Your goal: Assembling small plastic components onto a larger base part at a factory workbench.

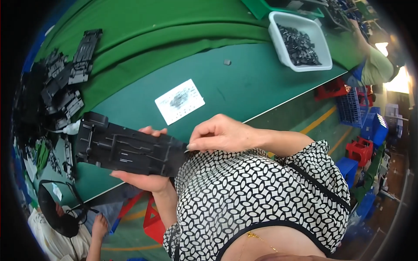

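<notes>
A long black plastic chassis [130, 148], like the underside of a toy car, lies across my left hand [148, 180]. The palm is beneath it, with the thumb along the near edge and fingertips showing past the far edge. My right hand [224, 132] is at the chassis's right end, close to my body. Its thumb and forefinger are pinched there on something too small to make out; a thin bright tip shows under the thumb. Beyond the hands, a white sheet [197, 93] with a patch of tiny dark pieces on it lies on the green table.
More black chassis pieces [85, 54] are heaped at the left. A white tub [278, 41] of small black parts stands far right on the table [244, 91], near a loose grey bit [227, 62]. Other people sit at lower left and upper right. Red stools [360, 150] stand right.
</notes>
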A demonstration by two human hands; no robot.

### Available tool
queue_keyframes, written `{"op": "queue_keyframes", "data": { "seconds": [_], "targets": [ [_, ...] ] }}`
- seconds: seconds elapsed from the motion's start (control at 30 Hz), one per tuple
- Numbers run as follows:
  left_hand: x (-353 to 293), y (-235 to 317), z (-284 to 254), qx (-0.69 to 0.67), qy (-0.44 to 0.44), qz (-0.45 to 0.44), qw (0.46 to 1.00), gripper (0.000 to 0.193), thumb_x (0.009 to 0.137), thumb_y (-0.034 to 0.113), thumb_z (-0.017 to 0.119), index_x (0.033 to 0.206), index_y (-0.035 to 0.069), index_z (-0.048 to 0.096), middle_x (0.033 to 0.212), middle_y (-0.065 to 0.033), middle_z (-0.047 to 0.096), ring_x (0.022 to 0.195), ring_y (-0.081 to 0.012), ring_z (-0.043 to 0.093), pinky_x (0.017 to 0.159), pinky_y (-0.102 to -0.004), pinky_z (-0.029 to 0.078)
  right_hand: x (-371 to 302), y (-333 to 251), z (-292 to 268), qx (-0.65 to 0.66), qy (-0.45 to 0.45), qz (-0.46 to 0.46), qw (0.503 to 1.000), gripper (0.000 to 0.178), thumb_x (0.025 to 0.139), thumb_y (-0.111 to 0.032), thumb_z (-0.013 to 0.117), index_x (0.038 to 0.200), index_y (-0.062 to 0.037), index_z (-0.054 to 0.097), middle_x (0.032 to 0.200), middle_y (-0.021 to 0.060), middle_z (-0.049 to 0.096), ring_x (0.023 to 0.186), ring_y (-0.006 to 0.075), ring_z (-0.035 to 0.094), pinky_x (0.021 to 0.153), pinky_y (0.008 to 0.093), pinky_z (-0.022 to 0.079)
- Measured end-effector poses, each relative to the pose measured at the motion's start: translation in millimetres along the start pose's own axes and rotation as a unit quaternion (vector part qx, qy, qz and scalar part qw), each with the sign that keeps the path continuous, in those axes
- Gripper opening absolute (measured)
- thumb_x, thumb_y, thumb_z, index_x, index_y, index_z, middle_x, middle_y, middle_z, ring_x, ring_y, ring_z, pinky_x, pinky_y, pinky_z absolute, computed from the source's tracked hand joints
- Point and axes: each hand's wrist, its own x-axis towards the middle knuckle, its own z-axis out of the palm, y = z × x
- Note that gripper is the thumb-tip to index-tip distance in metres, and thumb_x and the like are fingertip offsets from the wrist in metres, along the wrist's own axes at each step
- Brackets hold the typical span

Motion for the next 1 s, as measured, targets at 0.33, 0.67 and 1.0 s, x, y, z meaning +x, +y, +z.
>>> {"op": "queue_keyframes", "data": {
  "seconds": [0.33, 0.67, 1.0],
  "targets": [
    [24.5, 6.8, -54.7, -0.018, 0.057, -0.017, 0.998, 0.074, 0.090, 0.064, 0.027, 0.137, 0.008, 0.031, 0.121, -0.0216, 0.050, 0.102, -0.0299, 0.055, 0.094, -0.0527, 0.041, 1.8, 14.4, -133.6, -0.411, 0.372, -0.139, 0.821, 0.017, 0.083, -0.008, 0.061, 0.097, 0.0007, 0.061, 0.090, 0.0109, 0.059, 0.075, 0.0197, 0.057, 0.069, 0.0296, 0.048],
    [23.5, 4.6, -52.4, 0.002, 0.081, -0.008, 0.997, 0.072, 0.091, 0.063, 0.024, 0.136, 0.007, 0.033, 0.118, -0.0200, 0.052, 0.100, -0.0287, 0.056, 0.094, -0.0519, 0.042, 23.3, 9.8, -135.1, -0.587, 0.281, -0.129, 0.749, 0.021, 0.080, -0.009, 0.061, 0.099, 0.0005, 0.061, 0.089, 0.0146, 0.059, 0.075, 0.0278, 0.059, 0.070, 0.0362, 0.049],
    [23.0, 5.6, -53.0, -0.008, 0.122, -0.026, 0.992, 0.079, 0.087, 0.069, 0.024, 0.134, 0.006, 0.036, 0.118, -0.0214, 0.053, 0.101, -0.0316, 0.056, 0.093, -0.0536, 0.042, 18.9, 8.3, -127.9, -0.571, 0.296, -0.146, 0.752, 0.014, 0.080, -0.007, 0.060, 0.094, -0.0029, 0.062, 0.081, 0.0119, 0.058, 0.071, 0.0265, 0.059, 0.065, 0.0345, 0.048]
  ]
}}
